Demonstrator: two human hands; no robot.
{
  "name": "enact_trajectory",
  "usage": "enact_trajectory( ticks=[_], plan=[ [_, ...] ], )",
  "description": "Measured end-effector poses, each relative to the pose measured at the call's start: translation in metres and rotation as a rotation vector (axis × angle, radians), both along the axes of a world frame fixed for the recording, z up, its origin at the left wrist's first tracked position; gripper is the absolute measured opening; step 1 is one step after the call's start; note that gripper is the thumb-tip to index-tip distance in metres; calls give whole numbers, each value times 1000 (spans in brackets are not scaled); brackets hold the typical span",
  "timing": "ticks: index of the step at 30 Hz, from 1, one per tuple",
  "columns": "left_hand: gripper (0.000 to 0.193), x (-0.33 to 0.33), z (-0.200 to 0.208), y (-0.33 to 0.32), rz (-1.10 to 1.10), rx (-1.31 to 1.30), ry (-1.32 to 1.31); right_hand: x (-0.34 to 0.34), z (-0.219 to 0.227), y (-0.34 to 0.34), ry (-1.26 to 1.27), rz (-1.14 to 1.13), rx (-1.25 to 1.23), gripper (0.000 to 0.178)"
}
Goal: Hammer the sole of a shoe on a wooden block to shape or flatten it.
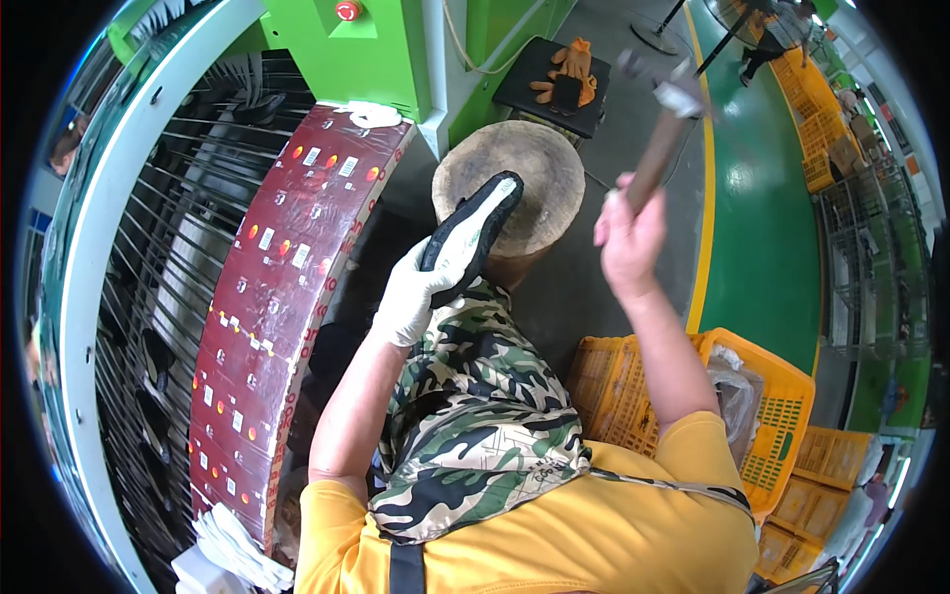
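Observation:
My left hand [406, 297], in a white glove, is closed around the heel end of a black shoe upper [483, 255]. The upper's white underside faces up and its toe lies over a round wooden chopping-block-like stump [554, 193]. Whether the toe rests on the wood or hovers just above it, I cannot tell. Bare and raised to the right of the stump, my right hand [631, 238] grips a hammer [657, 158] by its wooden handle. The hammer's head is up and away from the shoe upper, smeared by motion.
Left of me runs a curved red-brown covered ledge [282, 267], beside a rack of metal rods [188, 188]. A green machine [346, 59] stands ahead. Orange gloves [572, 67] lie on a black stool [520, 84]. A yellow crate [782, 406] sits by my right elbow.

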State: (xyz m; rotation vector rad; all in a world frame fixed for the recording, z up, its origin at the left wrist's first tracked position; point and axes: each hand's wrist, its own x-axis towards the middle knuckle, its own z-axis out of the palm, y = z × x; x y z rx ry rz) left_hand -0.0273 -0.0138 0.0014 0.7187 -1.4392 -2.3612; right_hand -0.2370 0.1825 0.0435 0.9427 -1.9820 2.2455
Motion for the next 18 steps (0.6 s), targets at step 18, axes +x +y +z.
enact_trajectory(
  ticks=[18],
  plan=[
    [52,3,-3,-16,25,199,39,-1,-7,0,-162,104,491,19]
  ],
)
